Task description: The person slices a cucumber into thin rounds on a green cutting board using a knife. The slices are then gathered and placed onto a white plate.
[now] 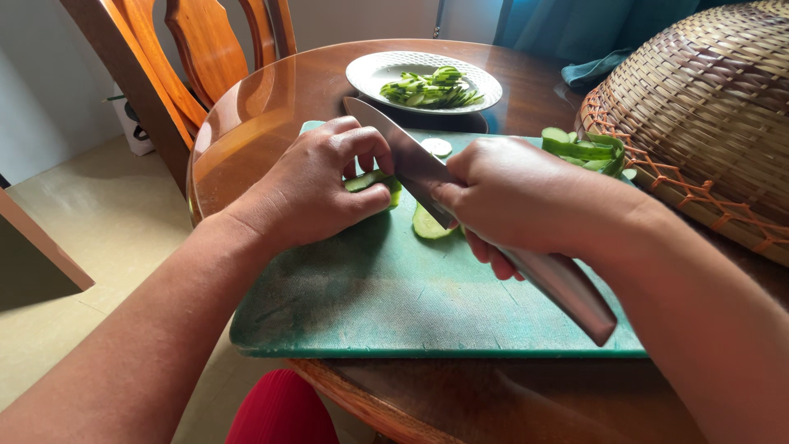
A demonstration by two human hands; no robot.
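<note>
My left hand [316, 189] presses a short piece of cucumber [371, 181] down on the green cutting board [386, 304]. My right hand [514, 197] grips an all-steel knife [411, 160] by its handle, with the blade angled across the cucumber's cut end. A fresh slice [427, 224] lies flat beside the blade, and another slice [436, 147] rests further back on the board. Cucumber peel strips [588, 152] are piled at the board's far right corner.
A white plate [370, 70] holding several cucumber slices sits at the back of the round wooden table [263, 115]. A large woven basket cover [707, 107] stands at the right. A wooden chair [205, 49] is at the table's left side.
</note>
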